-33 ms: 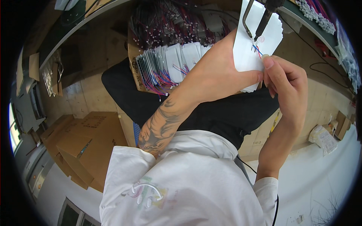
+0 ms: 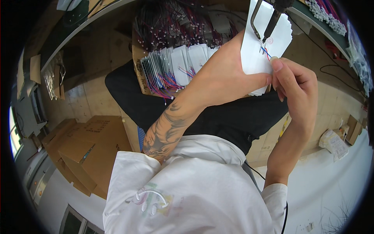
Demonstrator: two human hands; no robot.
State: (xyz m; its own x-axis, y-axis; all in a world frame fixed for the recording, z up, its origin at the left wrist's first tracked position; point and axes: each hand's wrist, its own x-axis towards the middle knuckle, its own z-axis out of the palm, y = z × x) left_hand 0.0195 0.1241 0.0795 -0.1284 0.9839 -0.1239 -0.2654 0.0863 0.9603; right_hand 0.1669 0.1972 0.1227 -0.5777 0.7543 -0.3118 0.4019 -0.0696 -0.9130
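My left hand (image 2: 228, 68) is wrapped round a stack of flat white panels (image 2: 253, 52), its thumb lying along the lower edge. My right hand (image 2: 294, 80) pinches a thin red and blue wire pair (image 2: 268, 54) between thumb and fingers, beside the panels' lower right edge. The wires' far ends lie at small metal tabs on the top panel. A black soldering iron (image 2: 274, 23) comes down from above with its tip at those tabs. Next to it, a thin bent metal tube (image 2: 253, 25) ends at the same spot. Whether the tip touches is too small to tell.
Below the bench edge, a cardboard box (image 2: 137, 70) holds rows of white panels with wires (image 2: 163, 70) and dark wire bundles with white connectors (image 2: 175, 29). More wires with connectors (image 2: 329, 17) lie on the bench at right. Large cartons (image 2: 93, 144) stand at left on the floor.
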